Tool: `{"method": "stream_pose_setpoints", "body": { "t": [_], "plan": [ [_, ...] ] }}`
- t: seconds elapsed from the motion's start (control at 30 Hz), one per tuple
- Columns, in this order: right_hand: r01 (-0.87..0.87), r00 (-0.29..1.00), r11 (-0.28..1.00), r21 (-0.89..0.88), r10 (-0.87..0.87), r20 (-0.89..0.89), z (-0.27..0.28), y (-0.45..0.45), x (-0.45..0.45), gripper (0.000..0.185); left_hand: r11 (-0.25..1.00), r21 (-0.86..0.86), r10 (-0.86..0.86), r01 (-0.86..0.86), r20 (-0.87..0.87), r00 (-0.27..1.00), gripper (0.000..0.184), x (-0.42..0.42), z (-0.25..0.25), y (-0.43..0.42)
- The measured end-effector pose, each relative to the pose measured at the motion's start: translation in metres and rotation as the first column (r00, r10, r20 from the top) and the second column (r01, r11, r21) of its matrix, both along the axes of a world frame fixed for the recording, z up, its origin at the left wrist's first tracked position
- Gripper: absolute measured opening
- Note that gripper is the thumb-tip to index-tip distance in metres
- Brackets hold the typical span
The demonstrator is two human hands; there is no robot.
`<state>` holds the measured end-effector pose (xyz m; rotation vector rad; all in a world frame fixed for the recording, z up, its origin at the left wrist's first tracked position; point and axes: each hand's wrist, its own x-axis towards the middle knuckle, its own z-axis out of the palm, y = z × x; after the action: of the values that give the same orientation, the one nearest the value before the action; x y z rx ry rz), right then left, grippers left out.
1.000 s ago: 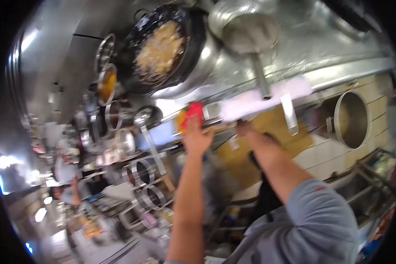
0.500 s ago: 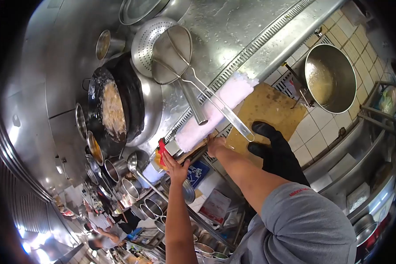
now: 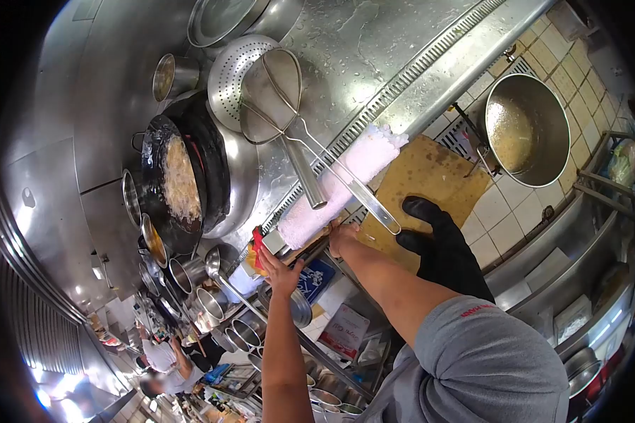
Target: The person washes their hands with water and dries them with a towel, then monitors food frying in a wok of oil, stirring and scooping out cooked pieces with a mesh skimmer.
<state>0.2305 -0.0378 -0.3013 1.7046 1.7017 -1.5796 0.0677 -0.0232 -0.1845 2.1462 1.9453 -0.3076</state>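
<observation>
My left hand (image 3: 281, 273) lies with its fingers stretched out against a red and yellow object (image 3: 257, 257) at the stove's front edge. My right hand (image 3: 343, 238) reaches down below that edge, beside a rolled pinkish-white towel (image 3: 346, 180); its fingers look curled, and what they touch is hidden. Across the towel runs the wire handle of a mesh strainer (image 3: 269, 95), which rests on a perforated ladle (image 3: 236, 74). Beyond them a black wok (image 3: 155, 151) holds bubbling, light brown liquid (image 3: 180, 180), and a reddish glow shows at its rim.
Near the wok stand a metal pot (image 3: 176, 74) and a bowl of yellow-orange liquid (image 3: 154, 236). A long ladle (image 3: 222, 271) leans close to my left arm. A large pot (image 3: 525, 134) stands near my feet. Other people (image 3: 166, 363) work farther off.
The view has shifted slightly. A reddish glow now shows between the wok and its ring. Both hands stay in nearly the same places.
</observation>
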Motion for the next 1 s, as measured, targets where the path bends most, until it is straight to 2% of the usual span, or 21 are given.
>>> {"method": "stream_pose_setpoints", "body": {
  "t": [0.1,0.23,0.67,0.87,1.0],
  "plan": [
    [-0.004,1.000,1.000,0.025,0.004,0.007,0.003,-0.001,-0.001,0.097,1.000,0.009,-0.021,0.021,-0.016,1.000,0.112,-0.001,0.000,-0.001],
    [0.002,1.000,1.000,-0.025,-0.001,0.006,-0.003,0.002,-0.007,0.098,0.999,-0.012,0.036,-0.036,-0.017,0.999,0.112,0.001,0.000,-0.002],
    [0.044,0.999,0.999,-0.005,-0.044,-0.030,-0.004,0.001,-0.004,0.092,0.988,-0.077,0.130,-0.134,-0.058,0.990,0.113,0.013,0.008,0.000],
    [0.007,1.000,0.995,-0.096,-0.009,-0.014,-0.003,0.005,-0.004,0.094,0.984,-0.092,0.147,-0.154,-0.082,0.986,0.113,0.015,0.010,0.000],
    [0.036,0.999,0.999,-0.009,-0.036,-0.015,0.001,0.002,-0.002,0.091,0.983,-0.095,0.151,-0.157,-0.071,0.986,0.113,0.017,0.012,0.000]
  ]
}}
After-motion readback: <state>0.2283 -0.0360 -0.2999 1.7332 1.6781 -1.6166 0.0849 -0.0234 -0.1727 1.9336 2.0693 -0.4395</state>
